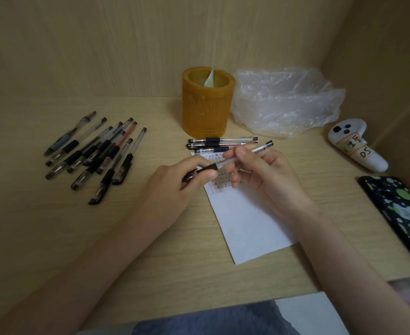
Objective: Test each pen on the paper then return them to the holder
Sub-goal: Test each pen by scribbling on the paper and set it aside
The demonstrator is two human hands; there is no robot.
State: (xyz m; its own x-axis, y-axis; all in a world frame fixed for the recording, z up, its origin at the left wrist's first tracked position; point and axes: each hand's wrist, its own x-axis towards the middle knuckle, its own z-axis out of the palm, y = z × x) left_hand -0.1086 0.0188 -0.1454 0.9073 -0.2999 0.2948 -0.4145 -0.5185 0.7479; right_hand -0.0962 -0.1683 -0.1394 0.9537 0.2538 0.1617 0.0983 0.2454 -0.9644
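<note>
A clear-barrelled pen (259, 149) with a black grip hangs over the white paper (247, 218), held at both ends. My left hand (175, 182) pinches its capped tip end. My right hand (259, 175) grips the barrel. The top of the paper carries rows of small written marks. A few capped pens (221, 143) lie side by side between the paper and the amber pen holder (207, 105), which stands at the back with a folded paper scrap inside. Several more pens (95, 153) lie in a loose pile on the left of the desk.
A crumpled clear plastic bag (286, 100) lies right of the holder. A white labelled controller (356, 146) rests near the right wall. A phone in a dark patterned case (402, 213) lies at the right edge. Wooden walls close the back and right.
</note>
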